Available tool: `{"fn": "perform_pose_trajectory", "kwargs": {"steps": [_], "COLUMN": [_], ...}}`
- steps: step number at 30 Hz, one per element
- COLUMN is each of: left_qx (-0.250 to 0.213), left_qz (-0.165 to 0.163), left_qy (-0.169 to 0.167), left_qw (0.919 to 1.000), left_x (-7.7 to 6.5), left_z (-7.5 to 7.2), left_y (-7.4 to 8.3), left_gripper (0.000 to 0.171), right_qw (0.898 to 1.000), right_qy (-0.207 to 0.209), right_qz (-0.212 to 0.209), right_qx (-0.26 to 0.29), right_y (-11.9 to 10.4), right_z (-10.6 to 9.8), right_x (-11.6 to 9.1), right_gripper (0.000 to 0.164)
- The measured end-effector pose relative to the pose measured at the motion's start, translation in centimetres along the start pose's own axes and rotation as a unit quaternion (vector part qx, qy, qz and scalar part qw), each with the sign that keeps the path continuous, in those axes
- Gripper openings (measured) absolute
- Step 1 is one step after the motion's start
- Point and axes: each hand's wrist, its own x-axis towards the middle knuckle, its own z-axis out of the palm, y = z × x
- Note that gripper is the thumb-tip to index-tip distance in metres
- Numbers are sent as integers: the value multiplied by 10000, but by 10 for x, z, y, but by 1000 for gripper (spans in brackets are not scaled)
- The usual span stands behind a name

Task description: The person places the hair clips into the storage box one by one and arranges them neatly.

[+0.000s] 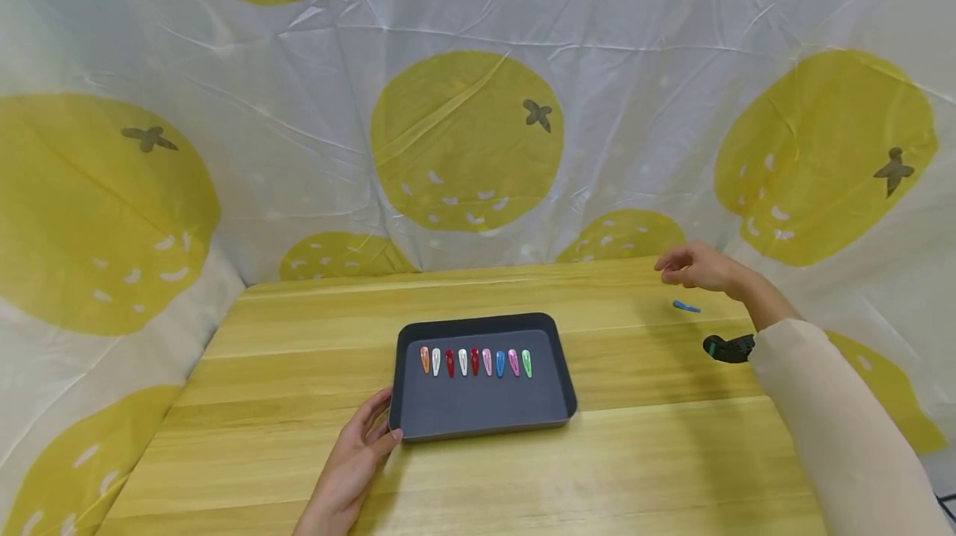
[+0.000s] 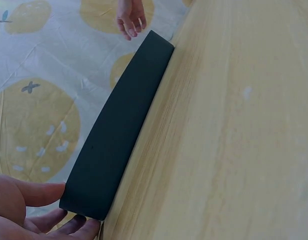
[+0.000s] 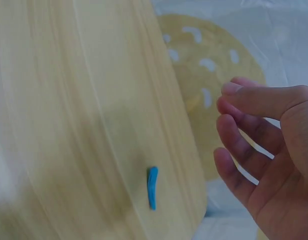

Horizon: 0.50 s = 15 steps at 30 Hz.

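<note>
A dark grey baking tray (image 1: pixel 478 403) rests on the wooden table. Across it runs a row of several snap hair clips: orange, white, red, pink, blue and green (image 1: pixel 527 363). My left hand (image 1: pixel 354 457) grips the tray's near left corner, thumb at the front wall and fingers along the side; the left wrist view shows the tray (image 2: pixel 116 130) from its outer wall. Over the table's far right part hovers my right hand (image 1: pixel 702 266), its fingers loosely bent with nothing between them. Below it on the wood lies a blue hair clip (image 3: pixel 152 187), apart from the fingers.
A black object with a green band (image 1: pixel 728 348) shows beside the right sleeve (image 1: pixel 829 411), partly covered by it. White cloth printed with yellow fruit (image 1: pixel 466 142) hangs behind and at both sides of the wooden table (image 1: pixel 299 353).
</note>
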Motion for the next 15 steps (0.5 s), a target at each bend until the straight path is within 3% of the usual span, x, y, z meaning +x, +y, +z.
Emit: {"fn": "perform_pose_trajectory", "kwargs": {"steps": [8,15], "left_qx": [-9,-46], "left_qz": [50,72], "left_qy": [6,-14], "left_qw": [10000,10000], "left_x": [2,1], "left_z": [1,1], "left_y": [1,0], "left_gripper": [69,69], "right_qw": [9998,9987], "right_qy": [80,174], "right_qz": [190,475], "right_qx": [-80,-20], "right_y": [22,51], "right_z": [-8,2], "right_x": [-13,-21], "right_gripper": [37,43]}}
